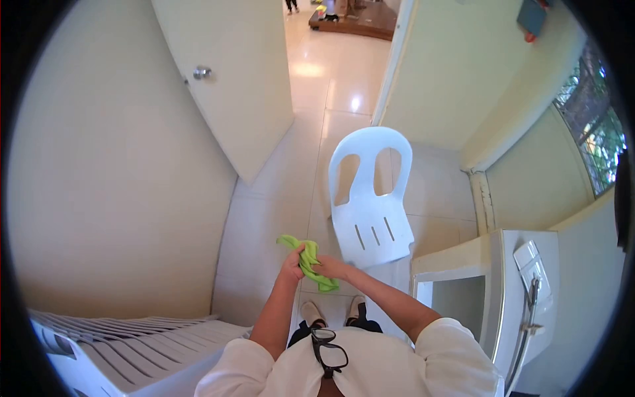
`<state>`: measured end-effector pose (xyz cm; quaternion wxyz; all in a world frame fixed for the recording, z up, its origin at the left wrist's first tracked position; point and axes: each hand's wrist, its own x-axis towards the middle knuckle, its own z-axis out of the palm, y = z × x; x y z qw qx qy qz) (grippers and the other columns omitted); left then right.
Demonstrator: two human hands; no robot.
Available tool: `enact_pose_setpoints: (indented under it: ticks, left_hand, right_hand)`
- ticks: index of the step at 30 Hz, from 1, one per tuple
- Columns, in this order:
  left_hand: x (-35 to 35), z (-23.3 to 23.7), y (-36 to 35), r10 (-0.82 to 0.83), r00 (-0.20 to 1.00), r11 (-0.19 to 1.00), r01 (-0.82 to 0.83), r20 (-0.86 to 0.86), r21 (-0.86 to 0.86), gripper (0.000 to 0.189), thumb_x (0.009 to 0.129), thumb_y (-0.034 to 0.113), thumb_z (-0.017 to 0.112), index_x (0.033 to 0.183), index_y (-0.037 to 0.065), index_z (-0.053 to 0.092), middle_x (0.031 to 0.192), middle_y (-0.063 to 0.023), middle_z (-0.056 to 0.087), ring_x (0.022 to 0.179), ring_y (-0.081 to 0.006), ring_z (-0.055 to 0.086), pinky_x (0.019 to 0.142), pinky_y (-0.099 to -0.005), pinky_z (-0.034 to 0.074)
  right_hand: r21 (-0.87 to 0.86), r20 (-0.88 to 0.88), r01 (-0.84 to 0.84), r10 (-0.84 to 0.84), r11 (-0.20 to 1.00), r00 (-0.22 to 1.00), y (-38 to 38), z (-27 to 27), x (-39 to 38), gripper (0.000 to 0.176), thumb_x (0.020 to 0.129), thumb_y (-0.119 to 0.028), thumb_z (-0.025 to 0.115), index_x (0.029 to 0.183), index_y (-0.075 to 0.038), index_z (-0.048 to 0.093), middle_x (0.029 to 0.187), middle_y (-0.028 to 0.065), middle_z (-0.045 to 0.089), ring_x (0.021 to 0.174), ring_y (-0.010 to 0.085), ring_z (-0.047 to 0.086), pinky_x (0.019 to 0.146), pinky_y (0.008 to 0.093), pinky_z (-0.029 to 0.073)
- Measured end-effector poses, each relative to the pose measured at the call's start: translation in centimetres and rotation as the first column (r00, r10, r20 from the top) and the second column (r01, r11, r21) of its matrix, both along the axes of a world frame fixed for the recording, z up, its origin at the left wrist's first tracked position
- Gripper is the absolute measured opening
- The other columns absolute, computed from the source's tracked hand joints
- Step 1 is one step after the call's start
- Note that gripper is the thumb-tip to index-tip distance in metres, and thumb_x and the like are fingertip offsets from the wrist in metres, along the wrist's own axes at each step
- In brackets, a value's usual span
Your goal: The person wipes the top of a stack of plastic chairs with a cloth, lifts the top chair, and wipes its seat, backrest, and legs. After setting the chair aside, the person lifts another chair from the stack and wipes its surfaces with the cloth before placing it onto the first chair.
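Two hands grip one green cloth (pixel 308 260) above the tiled floor (pixel 264 218), beside one white chair (pixel 372 198).
Both forearms angle inward; the left hand (pixel 294 263) is closed around the cloth's upper part, the right hand (pixel 324 266) is partly curled against its middle, exact finger closure unclear. Two shoes stand below.

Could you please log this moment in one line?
left hand: holding crumpled lime-green cloth | right hand: on same cloth | ahead: white plastic chair with slotted seat
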<state>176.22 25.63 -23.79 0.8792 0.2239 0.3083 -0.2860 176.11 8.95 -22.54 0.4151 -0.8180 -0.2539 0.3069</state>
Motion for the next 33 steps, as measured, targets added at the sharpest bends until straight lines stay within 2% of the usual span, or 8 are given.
enact_pose_setpoints:
  ticks: [1, 3, 7, 11, 13, 17, 26, 33]
  left_hand:
    - [0.5, 1.6, 0.2, -0.012, 1.0, 1.0, 0.012, 0.026, 0.005, 0.029, 0.095, 0.031, 0.053, 0.108, 0.006, 0.06, 0.093, -0.0095, 0.065, 0.086, -0.0261, 0.063, 0.08, -0.0391, 0.053]
    - [1.6, 4.3, 0.9, 0.155, 0.987, 0.988, -0.156, 0.046, 0.015, 0.032, 0.095, 0.036, 0.051, 0.107, 0.008, 0.061, 0.09, -0.0089, 0.065, 0.08, -0.0258, 0.063, 0.075, -0.0391, 0.053]
    - [2.7, 1.3, 7.0, 0.113, 0.942, 0.988, -0.073, 0.317, -0.135, 0.034, 0.096, 0.041, 0.047, 0.102, 0.01, 0.061, 0.086, -0.0071, 0.064, 0.072, -0.023, 0.06, 0.065, -0.037, 0.052]
    - [1.0, 6.3, 9.7, 0.367, 0.914, 0.921, -0.384, 0.175, 0.07, 0.038, 0.096, 0.047, 0.043, 0.095, 0.013, 0.059, 0.078, -0.0047, 0.058, 0.064, -0.0212, 0.055, 0.058, -0.0371, 0.048]
    - [0.6, 5.6, 12.4, 0.449, 0.892, 0.862, -0.449, 0.057, 0.237, 0.039, 0.096, 0.048, 0.042, 0.094, 0.013, 0.059, 0.079, -0.0047, 0.058, 0.065, -0.0219, 0.054, 0.06, -0.0391, 0.049]
    - [-0.4, -0.1, 19.4, 0.536, 0.84, 0.79, -0.535, 0.086, 0.301, 0.045, 0.095, 0.052, 0.04, 0.106, 0.012, 0.059, 0.103, -0.0097, 0.061, 0.091, -0.0302, 0.057, 0.084, -0.0494, 0.047]
    - [-7.3, -9.6, 19.6, 0.522, 0.851, 0.639, -0.343, -0.061, 0.689, 0.049, 0.093, 0.049, 0.045, 0.119, 0.008, 0.053, 0.119, -0.0128, 0.056, 0.108, -0.0328, 0.054, 0.094, -0.0548, 0.042]
    - [-4.6, -7.3, 13.1, 0.631, 0.76, 0.554, -0.299, -0.157, 0.777, 0.047, 0.093, 0.045, 0.049, 0.122, 0.008, 0.052, 0.114, -0.0122, 0.059, 0.099, -0.0324, 0.06, 0.087, -0.0525, 0.049]
  right_hand:
    - [0.005, 0.026, 0.012, -0.012, 1.0, 1.0, 0.0, 3.2, 0.0, 0.036, 0.091, -0.034, 0.055, 0.118, -0.011, 0.057, 0.096, 0.0053, 0.064, 0.084, 0.0178, 0.061, 0.065, 0.0379, 0.049]
    - [0.059, -0.523, 0.142, -0.091, 0.988, 0.847, -0.4, 9.2, 0.1, 0.042, 0.09, -0.039, 0.056, 0.123, -0.013, 0.055, 0.094, 0.0053, 0.063, 0.084, 0.0151, 0.06, 0.066, 0.0343, 0.049]
    - [0.085, -0.503, 0.312, -0.229, 0.946, 0.833, -3.2, 10.0, -0.1, 0.047, 0.09, -0.042, 0.056, 0.126, -0.012, 0.054, 0.094, 0.0061, 0.063, 0.078, 0.0138, 0.061, 0.061, 0.0312, 0.05]
    - [-0.176, -0.2, 0.356, -0.388, 0.918, 0.9, -11.4, 1.5, 1.4, 0.049, 0.087, -0.036, 0.06, 0.128, -0.009, 0.054, 0.09, 0.0098, 0.064, 0.07, 0.0171, 0.062, 0.054, 0.0329, 0.051]
    - [-0.149, 0.465, 0.323, -0.222, 0.935, 0.857, -17.3, -7.7, 1.4, 0.042, 0.085, -0.028, 0.062, 0.119, -0.004, 0.059, 0.087, 0.0139, 0.064, 0.069, 0.0202, 0.063, 0.056, 0.0349, 0.051]
    - [-0.336, -0.386, 0.493, -0.595, 0.803, 0.705, -23.4, -6.3, -2.1, 0.048, 0.089, -0.027, 0.058, 0.133, -0.016, 0.046, 0.098, 0.0088, 0.064, 0.074, 0.0219, 0.064, 0.056, 0.0398, 0.053]
    - [-0.289, 0.059, 0.718, -0.737, 0.633, 0.673, -30.0, -4.8, -2.6, 0.039, 0.081, -0.015, 0.058, 0.12, -0.008, 0.059, 0.085, 0.016, 0.065, 0.075, 0.029, 0.064, 0.065, 0.0401, 0.052]
    - [-0.018, 0.67, 0.76, -0.557, 0.649, 0.491, -27.7, 2.6, 19.5, 0.052, 0.08, -0.001, 0.054, 0.131, -0.01, 0.049, 0.12, 0.0176, 0.051, 0.112, 0.0345, 0.05, 0.089, 0.0475, 0.042]
